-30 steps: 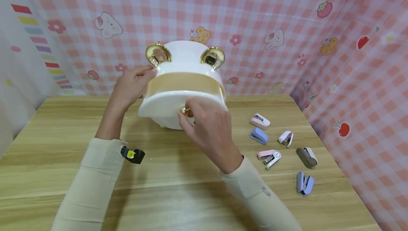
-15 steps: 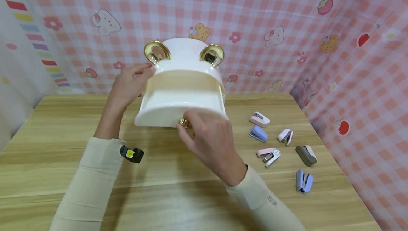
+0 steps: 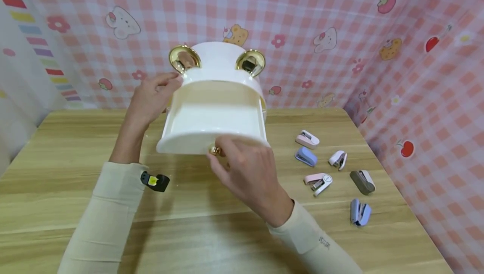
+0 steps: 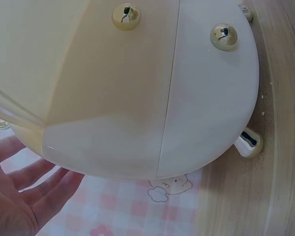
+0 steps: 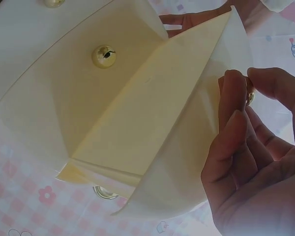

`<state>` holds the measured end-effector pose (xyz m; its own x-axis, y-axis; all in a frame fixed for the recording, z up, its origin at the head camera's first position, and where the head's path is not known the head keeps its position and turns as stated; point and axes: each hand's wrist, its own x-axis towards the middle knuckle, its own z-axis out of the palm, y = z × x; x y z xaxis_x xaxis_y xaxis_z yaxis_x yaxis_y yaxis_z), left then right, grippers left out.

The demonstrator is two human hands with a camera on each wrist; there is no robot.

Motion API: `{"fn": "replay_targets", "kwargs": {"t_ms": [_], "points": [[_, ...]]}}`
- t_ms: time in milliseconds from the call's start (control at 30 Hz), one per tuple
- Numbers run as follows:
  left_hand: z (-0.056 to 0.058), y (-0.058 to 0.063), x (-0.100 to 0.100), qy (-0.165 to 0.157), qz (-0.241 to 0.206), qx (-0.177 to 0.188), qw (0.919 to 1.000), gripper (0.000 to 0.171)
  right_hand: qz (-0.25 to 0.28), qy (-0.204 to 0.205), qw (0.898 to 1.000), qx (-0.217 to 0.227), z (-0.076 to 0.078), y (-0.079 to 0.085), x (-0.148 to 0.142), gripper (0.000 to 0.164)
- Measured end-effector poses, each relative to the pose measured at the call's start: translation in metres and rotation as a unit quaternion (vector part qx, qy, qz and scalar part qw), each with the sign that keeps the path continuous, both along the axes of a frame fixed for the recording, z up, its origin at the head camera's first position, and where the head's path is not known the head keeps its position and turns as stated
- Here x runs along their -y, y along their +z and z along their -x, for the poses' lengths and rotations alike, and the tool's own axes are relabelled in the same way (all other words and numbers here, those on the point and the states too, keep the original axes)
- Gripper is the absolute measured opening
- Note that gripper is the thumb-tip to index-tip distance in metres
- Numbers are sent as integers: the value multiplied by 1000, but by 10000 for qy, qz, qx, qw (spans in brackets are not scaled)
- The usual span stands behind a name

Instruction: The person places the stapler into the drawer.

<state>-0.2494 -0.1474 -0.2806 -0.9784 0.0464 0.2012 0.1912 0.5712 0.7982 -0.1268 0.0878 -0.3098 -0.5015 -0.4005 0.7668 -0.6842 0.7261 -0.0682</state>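
Observation:
A white drawer box (image 3: 217,53) with two gold round ears stands on the table. Its top drawer (image 3: 215,116) is pulled out, showing a bare, pale inside. My right hand (image 3: 249,173) pinches the gold knob (image 3: 214,150) on the drawer front between thumb and fingers; the right wrist view shows this pinch from the side. At the box's upper left side, below an ear, my left hand (image 3: 149,97) rests with its fingers (image 4: 54,194) along the side wall. Under the pulled-out drawer, two lower fronts (image 4: 123,98) carry gold knobs (image 4: 223,37).
Several small staplers lie to the right on the wooden table (image 3: 181,232), among them a pink-and-white stapler (image 3: 318,183), a blue stapler (image 3: 306,156) and a grey-brown stapler (image 3: 363,182). A pink checked cloth (image 3: 295,9) hangs behind and along the right side.
The top drawer has slid further out toward me, with my right hand drawing its knob down and nearer. My left hand has stayed at the box's side.

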Motion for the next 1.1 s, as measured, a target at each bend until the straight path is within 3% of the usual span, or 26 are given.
{"fn": "replay_targets", "kwargs": {"t_ms": [567,1100], "points": [[-2,-2,0,-21,-102,-9,9999,64,88,138,9999,1,-5,3,-7,16],[-4,-1,1,-86,-184,11,9998,64,479,286,9984,-108,-6,31,-38,19]]}}
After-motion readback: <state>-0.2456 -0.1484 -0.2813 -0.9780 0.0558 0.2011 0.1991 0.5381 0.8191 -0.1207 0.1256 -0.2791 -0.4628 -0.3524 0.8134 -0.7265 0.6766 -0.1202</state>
